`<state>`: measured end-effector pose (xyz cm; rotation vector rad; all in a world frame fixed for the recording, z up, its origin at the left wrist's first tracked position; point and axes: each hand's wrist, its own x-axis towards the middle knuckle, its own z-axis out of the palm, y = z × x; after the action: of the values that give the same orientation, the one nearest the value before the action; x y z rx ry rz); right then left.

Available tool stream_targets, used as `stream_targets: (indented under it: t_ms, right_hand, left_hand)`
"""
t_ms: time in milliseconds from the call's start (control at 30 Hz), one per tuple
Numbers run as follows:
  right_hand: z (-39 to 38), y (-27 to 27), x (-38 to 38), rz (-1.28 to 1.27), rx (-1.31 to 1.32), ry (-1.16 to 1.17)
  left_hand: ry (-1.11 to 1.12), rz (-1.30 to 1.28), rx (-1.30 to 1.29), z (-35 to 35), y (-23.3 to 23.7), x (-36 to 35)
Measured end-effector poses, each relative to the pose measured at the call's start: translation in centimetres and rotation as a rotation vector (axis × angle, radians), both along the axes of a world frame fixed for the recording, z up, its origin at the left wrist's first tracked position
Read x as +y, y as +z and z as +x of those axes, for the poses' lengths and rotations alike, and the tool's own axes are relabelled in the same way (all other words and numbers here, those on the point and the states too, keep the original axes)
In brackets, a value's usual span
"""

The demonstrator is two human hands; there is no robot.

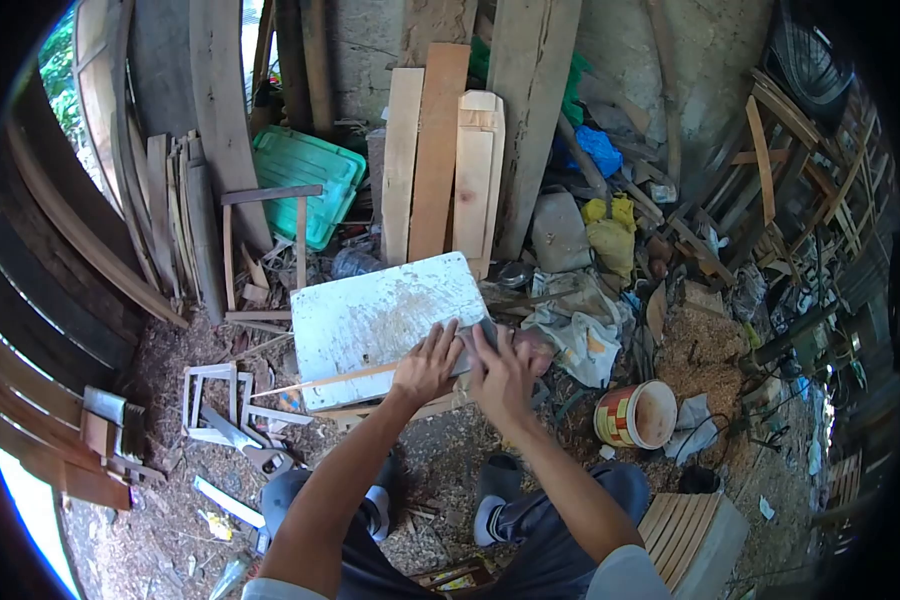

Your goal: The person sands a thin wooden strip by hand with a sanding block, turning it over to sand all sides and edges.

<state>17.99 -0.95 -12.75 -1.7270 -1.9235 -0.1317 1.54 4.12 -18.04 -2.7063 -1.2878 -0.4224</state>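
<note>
A thin wooden strip [350,376] lies along the near edge of a worn white board [370,312], its pointed left end reaching past the board. My left hand [428,362] presses on the strip near the board's right side, fingers stretched forward and close together. Right beside it, my right hand [504,378] is closed over a dark grey block-like piece [487,330] at the board's right corner. The fingers cover much of that piece, and the right end of the strip is hidden by my hands.
Left on the shavings-covered ground lie small wooden frames [210,385] and a handsaw [232,432]. A paint bucket [620,415] stands right, near a slatted wooden piece [680,530]. Planks [435,160] and a green plastic crate [315,185] lean at the back.
</note>
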Motion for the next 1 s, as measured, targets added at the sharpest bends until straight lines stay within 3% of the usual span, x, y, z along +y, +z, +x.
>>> stream_targets:
  t_ms: [67, 133, 267, 433, 500, 567, 633, 733, 867, 1000]
  right_hand:
    - [0.9, 1.0, 1.3, -0.044, 0.069, -0.045]
    - [1.6, 0.9, 2.0, -0.047, 0.04, -0.245]
    - [-0.4, -1.3, -0.5, 0.087, -0.029, -0.005]
    - [1.8, -0.1, 2.2, -0.009, 0.025, -0.215]
    - [2.2, -0.7, 1.9, 0.101, -0.017, -0.236]
    - [0.5, -0.1, 0.0, 0.144, -0.134, -0.066]
    - [0.1, 0.4, -0.5, 0.017, -0.005, 0.016]
    - [1.7, 2.4, 1.3, -0.127, 0.087, -0.173]
    - [0.1, 0.3, -0.4, 0.034, -0.101, -0.058]
    - [0.6, 2.0, 0.3, -0.072, 0.008, -0.083]
  left_hand:
    - [0.011, -0.03, 0.033, 0.1, 0.4, -0.1]
    - [0.032, -0.06, 0.041, 0.1, 0.2, -0.1]
    - [0.019, -0.023, -0.002, 0.1, -0.6, 0.0]
    - [0.044, -0.122, 0.078, -0.3, 0.4, -0.1]
    - [0.012, -0.066, 0.06, 0.0, 0.6, -0.3]
    - [-0.002, -0.066, 0.026, 0.2, 0.6, 0.0]
    - [0.008, -0.047, 0.005, 0.1, 0.6, 0.0]
    - [0.004, -0.096, 0.036, -0.1, 0.6, 0.0]
    - [-0.002, -0.051, 0.018, 0.0, -0.1, 0.0]
    - [0.017, -0.133, 0.055, 0.0, 1.0, -0.1]
